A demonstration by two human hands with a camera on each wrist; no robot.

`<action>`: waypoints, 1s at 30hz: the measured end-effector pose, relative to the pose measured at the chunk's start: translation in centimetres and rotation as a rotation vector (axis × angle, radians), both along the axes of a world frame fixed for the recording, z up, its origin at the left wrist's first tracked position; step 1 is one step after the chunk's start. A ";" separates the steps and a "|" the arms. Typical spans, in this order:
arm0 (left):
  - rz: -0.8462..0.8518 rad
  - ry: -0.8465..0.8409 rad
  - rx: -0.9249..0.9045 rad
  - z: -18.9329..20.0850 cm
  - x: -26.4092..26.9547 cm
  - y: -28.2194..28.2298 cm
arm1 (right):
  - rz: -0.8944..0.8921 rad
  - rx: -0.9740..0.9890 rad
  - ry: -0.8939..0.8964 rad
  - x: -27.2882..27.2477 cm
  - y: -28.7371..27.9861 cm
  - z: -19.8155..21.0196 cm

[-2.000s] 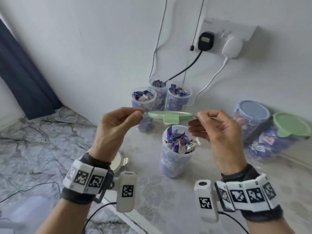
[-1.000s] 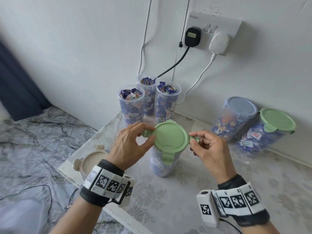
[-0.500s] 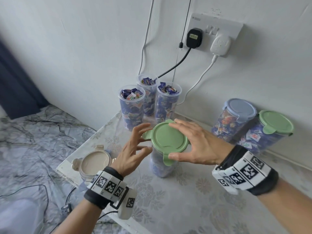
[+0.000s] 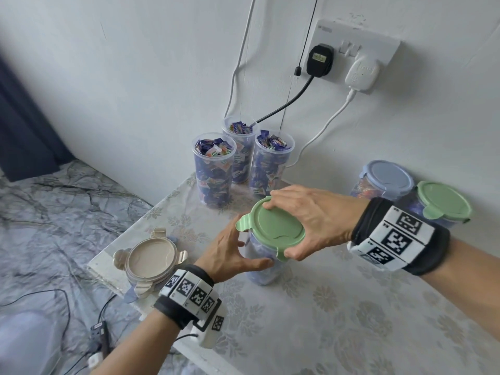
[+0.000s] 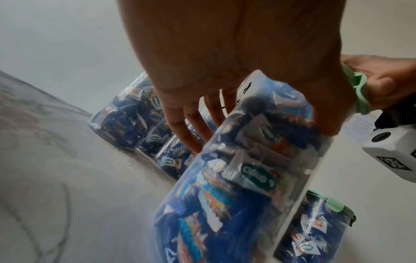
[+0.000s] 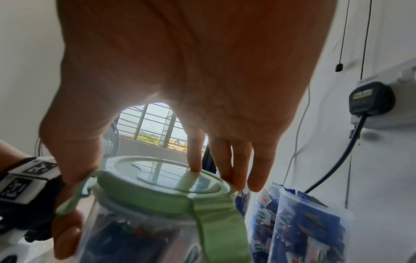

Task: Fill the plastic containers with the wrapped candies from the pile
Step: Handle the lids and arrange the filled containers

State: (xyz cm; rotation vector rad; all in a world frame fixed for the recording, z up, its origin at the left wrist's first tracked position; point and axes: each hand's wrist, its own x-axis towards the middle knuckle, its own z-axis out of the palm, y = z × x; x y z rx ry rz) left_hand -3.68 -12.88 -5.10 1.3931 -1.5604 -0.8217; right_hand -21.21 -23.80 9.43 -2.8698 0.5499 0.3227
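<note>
A clear plastic container (image 4: pixel 263 272) packed with blue wrapped candies stands in the middle of the table, with a green lid (image 4: pixel 270 228) sitting on its mouth. My left hand (image 4: pixel 238 250) grips the container's side just under the rim; the left wrist view shows the thumb (image 5: pixel 326 122) and fingers wrapped round the container (image 5: pixel 236 178). My right hand (image 4: pixel 305 223) spans the lid from above. Its fingertips curl over the far rim, and its thumb (image 6: pixel 72 160) bears on a side clip of the lid (image 6: pixel 157 188). No loose candy pile is in view.
Three open, filled containers (image 4: pixel 213 169) stand against the wall behind. Two lidded ones, one with a blue lid (image 4: pixel 387 180) and one with a green lid (image 4: pixel 443 201), lean at the back right. Beige spare lids (image 4: pixel 151 258) lie at the table's left corner near the edge. Cables hang from a wall socket (image 4: pixel 351 41).
The green lid came down from mid-air onto the container. My right hand moved from its edge to over its top. My left hand dropped from the lid's tab to the container's side.
</note>
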 end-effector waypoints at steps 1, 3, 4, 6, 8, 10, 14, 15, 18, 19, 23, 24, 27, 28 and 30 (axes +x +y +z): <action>0.008 0.001 -0.005 -0.2 -0.2 0.0 | -0.004 0.016 0.002 0.0 -0.1 0.0; 0.015 0.006 -0.003 -0.4 -0.2 0.0 | -0.017 0.053 0.008 0.1 -0.1 0.1; 0.014 0.009 -0.003 -0.5 -0.2 -0.1 | -0.029 0.069 0.017 0.2 -0.2 0.2; 0.008 0.013 -0.007 -0.5 -0.1 -0.1 | -0.053 0.084 0.067 0.5 0.0 0.3; 0.005 0.015 -0.012 -0.5 0.0 -0.2 | -0.067 0.072 0.091 1.0 0.2 0.2; 0.007 0.018 -0.009 -0.6 0.0 -0.3 | -0.072 0.045 0.103 1.5 0.3 0.0; 0.019 -0.005 -0.008 -0.8 0.1 -0.3 | -0.107 0.059 0.095 1.8 0.4 -0.2; 0.022 -0.004 -0.007 -0.9 0.1 -0.3 | -0.123 0.074 0.085 1.7 0.4 -0.2; 0.020 -0.006 0.012 -0.9 -0.2 -0.2 | -0.162 0.097 0.072 1.5 0.5 -0.5; 0.013 -0.022 0.014 -0.8 -0.3 -0.2 | -0.176 0.105 0.068 1.4 0.6 -0.5; 0.001 -0.044 0.027 -0.8 -0.5 -0.2 | -0.237 0.145 -0.026 0.7 1.1 -0.8; 0.001 -0.031 0.022 -0.9 -0.5 -0.1 | -0.255 0.149 -0.069 0.3 1.3 -1.0; 0.001 -0.025 0.016 -0.9 -0.5 0.2 | -0.324 0.144 -0.141 -0.7 1.7 -1.2; 0.011 -0.035 0.014 -0.9 -0.5 0.4 | -0.355 0.140 -0.153 -1.0 1.9 -1.3; 0.050 -0.035 0.006 -1.0 -0.7 0.6 | -0.421 0.112 -0.171 -1.3 2.3 -1.5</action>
